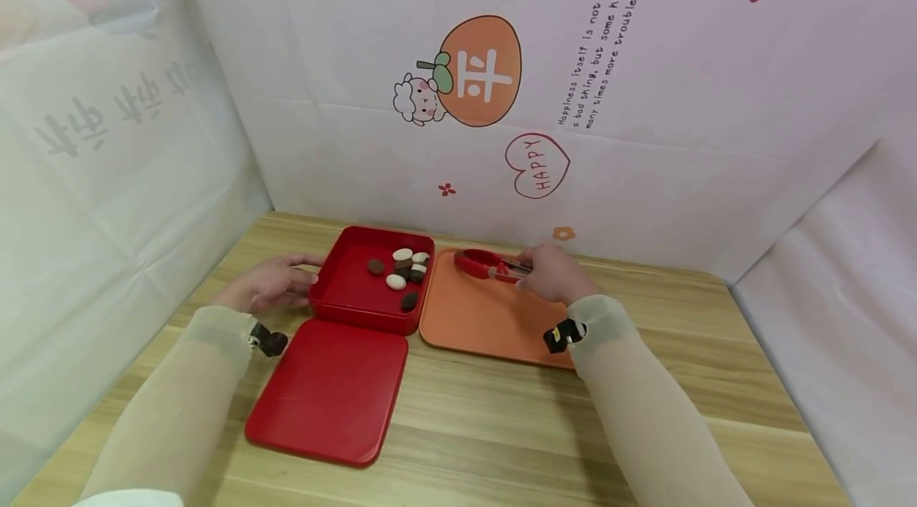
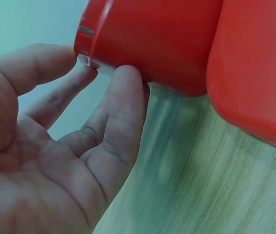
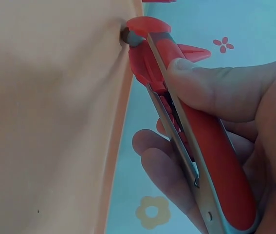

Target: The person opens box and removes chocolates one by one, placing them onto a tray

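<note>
My left hand point(image 1: 275, 284) is at the left wall of a square red box point(image 1: 344, 272), its fingertips touching the side. In the left wrist view, the thumb meets the rim and other fingers point(image 2: 123, 105) lie against the wall. Several white, brown and black oval pieces point(image 1: 396, 282) lie in the box, mostly on its right side. My right hand point(image 1: 555, 272) holds red-and-metal tongs point(image 1: 481, 263) over the back of an orange tray point(image 1: 487, 320). A small dark, rounded piece point(image 3: 132, 36) shows at the tongs' red tips; whether they grip it is unclear.
A red lid point(image 1: 329, 391) lies flat in front of the box. Both box and tray stand on a wooden table point(image 1: 487, 443), near the printed white cloth point(image 1: 344, 157) at the back. More white cloth hangs at both sides.
</note>
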Demonstrator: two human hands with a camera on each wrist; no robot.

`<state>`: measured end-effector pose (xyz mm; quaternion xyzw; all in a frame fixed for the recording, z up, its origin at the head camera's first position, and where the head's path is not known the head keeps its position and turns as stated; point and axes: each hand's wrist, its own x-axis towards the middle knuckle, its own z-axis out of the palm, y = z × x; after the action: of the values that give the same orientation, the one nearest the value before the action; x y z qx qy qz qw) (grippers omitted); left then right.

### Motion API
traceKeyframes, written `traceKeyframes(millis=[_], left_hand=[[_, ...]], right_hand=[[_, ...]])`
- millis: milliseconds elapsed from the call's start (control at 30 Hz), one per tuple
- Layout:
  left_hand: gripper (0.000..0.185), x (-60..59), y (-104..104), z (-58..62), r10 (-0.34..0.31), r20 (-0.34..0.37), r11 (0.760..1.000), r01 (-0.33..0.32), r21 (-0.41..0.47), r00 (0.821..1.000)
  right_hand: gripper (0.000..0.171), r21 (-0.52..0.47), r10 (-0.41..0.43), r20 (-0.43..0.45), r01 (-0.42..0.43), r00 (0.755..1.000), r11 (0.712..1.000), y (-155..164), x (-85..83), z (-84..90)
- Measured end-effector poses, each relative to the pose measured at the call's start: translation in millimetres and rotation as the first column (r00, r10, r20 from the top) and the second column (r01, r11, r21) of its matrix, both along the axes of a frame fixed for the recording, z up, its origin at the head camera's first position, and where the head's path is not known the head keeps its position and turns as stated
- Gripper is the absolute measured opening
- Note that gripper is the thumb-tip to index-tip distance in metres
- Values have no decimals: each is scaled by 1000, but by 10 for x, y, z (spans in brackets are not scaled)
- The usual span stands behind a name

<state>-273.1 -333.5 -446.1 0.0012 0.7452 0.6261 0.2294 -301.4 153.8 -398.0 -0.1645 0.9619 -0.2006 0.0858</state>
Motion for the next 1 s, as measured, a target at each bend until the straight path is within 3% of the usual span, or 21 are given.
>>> traceKeyframes(millis=[600,1000], left_hand=[[58,4,9,21,-5,1,1000,5,-10,1000],[57,6,-14,5,1,-1,1000,-1,-8,1000]], right_hand=[[51,1,9,-5,-9,1000,1000,3,37,71],[59,7,13,-54,-12,998,1000,-105,140,363]])
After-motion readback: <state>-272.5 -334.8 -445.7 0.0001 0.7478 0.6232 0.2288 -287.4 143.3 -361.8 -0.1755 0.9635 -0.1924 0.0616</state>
